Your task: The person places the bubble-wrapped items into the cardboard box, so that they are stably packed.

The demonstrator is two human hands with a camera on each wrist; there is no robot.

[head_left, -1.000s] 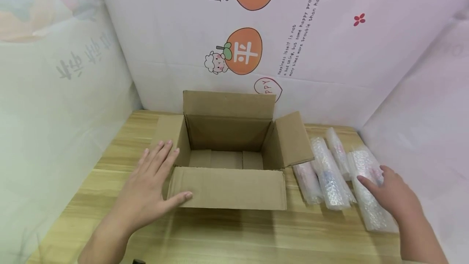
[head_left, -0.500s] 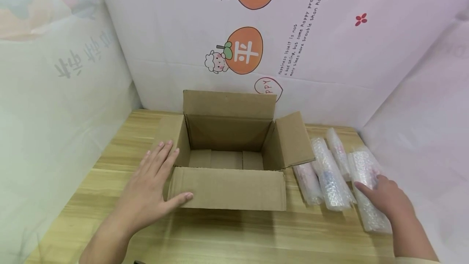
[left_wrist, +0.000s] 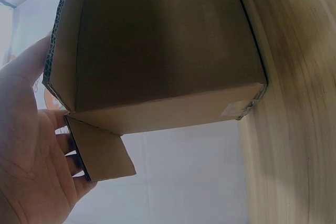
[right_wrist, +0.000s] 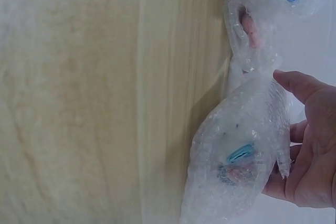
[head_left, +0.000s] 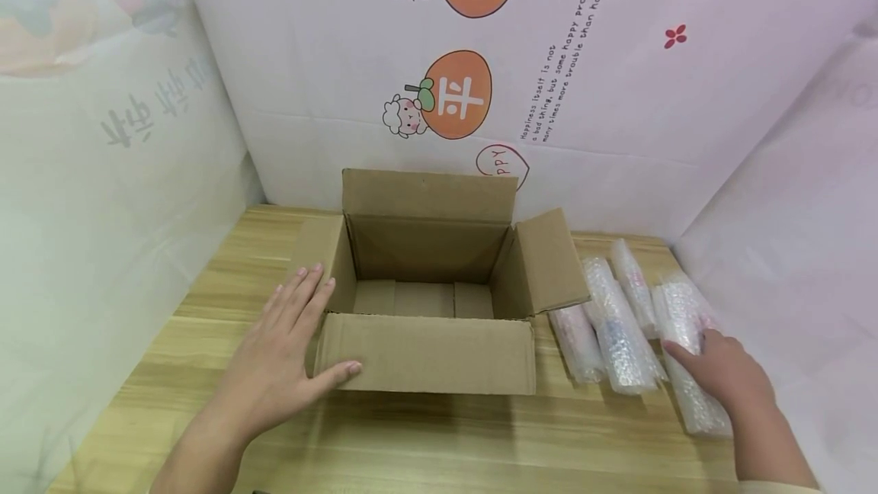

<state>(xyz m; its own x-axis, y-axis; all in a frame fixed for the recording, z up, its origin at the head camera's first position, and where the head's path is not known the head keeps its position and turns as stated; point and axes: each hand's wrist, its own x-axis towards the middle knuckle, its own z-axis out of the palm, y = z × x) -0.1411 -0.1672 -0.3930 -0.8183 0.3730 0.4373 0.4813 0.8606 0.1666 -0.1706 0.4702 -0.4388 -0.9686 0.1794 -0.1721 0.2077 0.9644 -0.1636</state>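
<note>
An open cardboard box (head_left: 425, 353) stands with its flaps spread. My left hand (head_left: 277, 360) rests on its left side flap and front left corner, fingers straight and thumb on the front flap. In the left wrist view, fingertips show past the edge of a small flap (left_wrist: 102, 153). My right hand (head_left: 730, 372) grips a bubble-wrapped package (head_left: 693, 395), the farthest right of several, thumb on its left side and fingers on its right. Something with a light-blue part shows through the wrap of the package (right_wrist: 236, 156) in the right wrist view.
More bubble-wrapped packages (head_left: 620, 341) lie between the box and my right hand, one (head_left: 579, 341) partly under the right flap (head_left: 549, 258). A wooden tabletop (head_left: 425, 448) lies beneath. White printed sheets (head_left: 309, 82) enclose the back and both sides.
My right hand has moved slightly left and down onto the rightmost package, its thumb and fingers closing round it. My left hand and the box stay in place.
</note>
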